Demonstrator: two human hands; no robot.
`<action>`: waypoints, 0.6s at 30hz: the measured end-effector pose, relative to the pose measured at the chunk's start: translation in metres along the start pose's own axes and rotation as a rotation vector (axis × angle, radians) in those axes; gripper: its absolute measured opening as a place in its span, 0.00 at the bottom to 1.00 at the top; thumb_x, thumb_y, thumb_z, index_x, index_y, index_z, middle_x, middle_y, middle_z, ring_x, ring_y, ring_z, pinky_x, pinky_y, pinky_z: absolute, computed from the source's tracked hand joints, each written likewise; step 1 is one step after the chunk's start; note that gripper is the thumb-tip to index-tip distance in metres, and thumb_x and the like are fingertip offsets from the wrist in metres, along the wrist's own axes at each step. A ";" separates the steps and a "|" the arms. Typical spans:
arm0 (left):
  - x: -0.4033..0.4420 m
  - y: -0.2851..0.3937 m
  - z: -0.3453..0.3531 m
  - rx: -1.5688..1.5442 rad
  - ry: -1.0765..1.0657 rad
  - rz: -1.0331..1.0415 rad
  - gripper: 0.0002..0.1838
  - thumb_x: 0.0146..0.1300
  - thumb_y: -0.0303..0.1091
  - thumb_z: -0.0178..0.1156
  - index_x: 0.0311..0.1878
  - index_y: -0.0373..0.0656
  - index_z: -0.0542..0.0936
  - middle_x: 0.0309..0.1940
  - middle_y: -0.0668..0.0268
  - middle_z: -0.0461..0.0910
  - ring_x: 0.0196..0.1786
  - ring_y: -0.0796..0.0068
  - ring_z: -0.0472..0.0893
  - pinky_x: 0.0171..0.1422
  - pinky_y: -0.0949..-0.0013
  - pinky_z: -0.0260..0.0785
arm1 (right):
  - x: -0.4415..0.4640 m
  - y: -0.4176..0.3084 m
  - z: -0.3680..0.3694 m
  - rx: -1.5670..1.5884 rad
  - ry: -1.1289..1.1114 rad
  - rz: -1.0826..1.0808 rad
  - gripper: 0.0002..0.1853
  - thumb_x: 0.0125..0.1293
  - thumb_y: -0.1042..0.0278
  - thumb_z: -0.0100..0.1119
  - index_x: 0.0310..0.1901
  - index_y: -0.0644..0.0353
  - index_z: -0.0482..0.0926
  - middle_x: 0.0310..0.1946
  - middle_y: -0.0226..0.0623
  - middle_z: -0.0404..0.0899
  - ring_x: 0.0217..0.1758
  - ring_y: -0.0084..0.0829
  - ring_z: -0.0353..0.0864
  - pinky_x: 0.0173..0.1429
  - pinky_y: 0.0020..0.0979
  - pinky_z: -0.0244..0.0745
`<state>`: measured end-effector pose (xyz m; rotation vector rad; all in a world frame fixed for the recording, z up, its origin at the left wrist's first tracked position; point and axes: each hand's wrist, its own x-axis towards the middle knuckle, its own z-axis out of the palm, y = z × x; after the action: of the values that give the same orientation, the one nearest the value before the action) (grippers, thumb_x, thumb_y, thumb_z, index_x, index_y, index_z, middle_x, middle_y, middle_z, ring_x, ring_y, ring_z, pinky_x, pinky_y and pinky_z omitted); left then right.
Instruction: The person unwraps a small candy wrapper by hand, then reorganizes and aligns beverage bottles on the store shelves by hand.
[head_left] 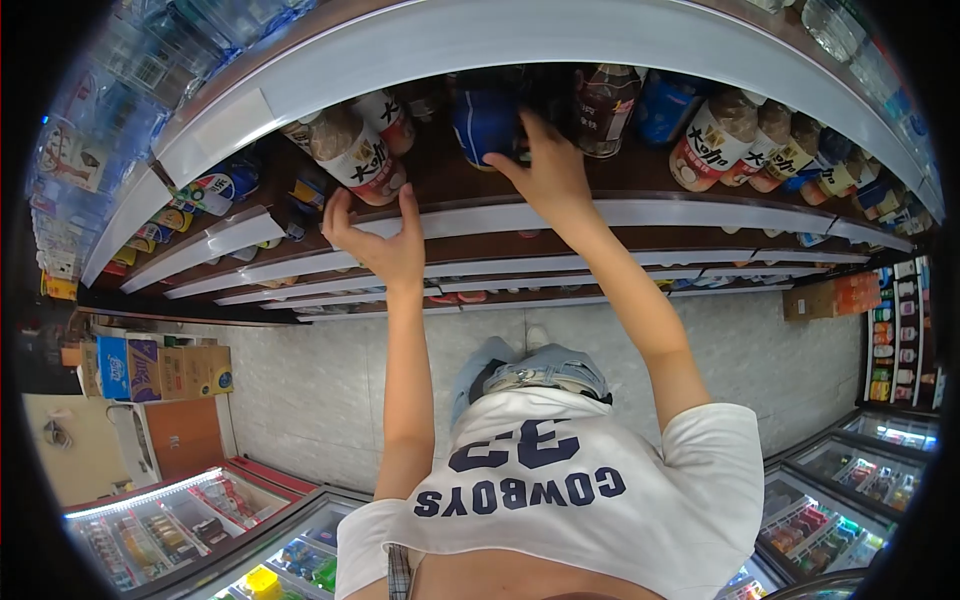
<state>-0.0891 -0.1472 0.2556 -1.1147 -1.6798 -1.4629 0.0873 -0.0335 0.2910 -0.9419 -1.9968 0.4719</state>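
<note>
My left hand (385, 245) is at the shelf's front edge, its thumb and fingers curved around the base of a tilted bottle of brown drink (350, 155) with a white and red label. Another bottle with the same label (383, 118) stands right behind it. My right hand (553, 175) reaches into the shelf and grips a blue-labelled bottle (483, 125), thumb at its lower front and fingers on its right side. The blue bottle's top is lost in shadow. Just right of that hand stands a dark brown bottle (605, 112).
A row of similar white-labelled bottles (718, 140) fills the shelf's right part. Above it runs the upper shelf's pale edge (480, 45); lower shelf edges (650, 215) lie below my hands. Stacked cartons (165, 370) and lit refrigerated cases (170, 530) are behind me.
</note>
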 end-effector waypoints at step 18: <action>0.011 -0.090 -0.009 0.002 -0.245 -0.134 0.20 0.64 0.41 0.65 0.53 0.38 0.76 0.46 0.54 0.81 0.45 0.55 0.80 0.50 0.58 0.67 | 0.023 -0.092 0.055 0.257 0.197 -0.172 0.15 0.60 0.63 0.66 0.47 0.59 0.78 0.33 0.40 0.81 0.30 0.34 0.83 0.36 0.37 0.78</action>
<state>-0.1751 -0.1560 0.2277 -1.2417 -1.9572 -1.4521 -0.0070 -0.0740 0.3293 -0.6270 -1.7712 0.5043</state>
